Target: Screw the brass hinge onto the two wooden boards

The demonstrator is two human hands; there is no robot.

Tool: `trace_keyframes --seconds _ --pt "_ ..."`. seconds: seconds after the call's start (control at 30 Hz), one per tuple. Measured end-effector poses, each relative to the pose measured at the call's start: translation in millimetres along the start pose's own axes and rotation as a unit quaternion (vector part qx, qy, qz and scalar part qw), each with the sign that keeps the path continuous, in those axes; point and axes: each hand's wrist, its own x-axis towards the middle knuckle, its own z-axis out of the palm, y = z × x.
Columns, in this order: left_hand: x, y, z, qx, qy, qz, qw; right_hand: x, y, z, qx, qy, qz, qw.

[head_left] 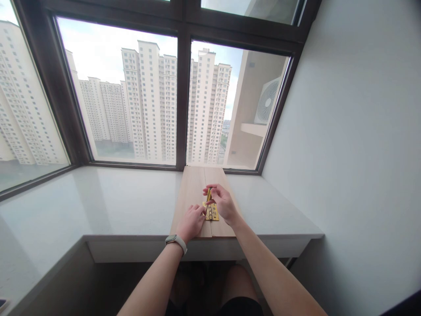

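Two pale wooden boards lie side by side on the white sill, with a narrow seam between them. A brass-coloured hinge lies spread flat across that seam, screw holes showing in its right leaf. My right hand is closed around a small yellow-and-black screwdriver, its thin shaft slanting down to the hinge's left leaf. My left hand rests on the left board, fingertips pinched together at the hinge's left edge beside the screwdriver's lower end. Whatever those fingertips hold is too small to make out.
The white sill runs left and right of the boards, its front edge just before my wrists. A dark window frame stands behind, and a white wall rises on the right. A pale wristband circles my left wrist.
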Motion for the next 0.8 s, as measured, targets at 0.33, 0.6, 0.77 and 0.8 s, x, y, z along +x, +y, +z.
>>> trace_keyframes --seconds 0.33,0.6,0.77,0.8 --pt "0.2 -2.4 3.1 -0.004 0.010 0.008 1.000 -0.4 2.7 -0.1 -0.030 0.062 -0.019 0.997" --pt "0.0 -1.7 1.8 -0.002 0.008 0.001 1.000 -1.0 0.1 0.9 -0.037 0.032 -0.024 0.999" --pt "0.1 -2.4 2.8 -0.006 0.011 0.006 1.000 -0.6 1.1 0.0 -0.033 0.015 -0.018 0.999" --pt "0.1 -2.5 3.0 -0.006 0.012 0.006 1.000 -0.4 1.7 0.0 -0.033 0.017 -0.020 0.999"
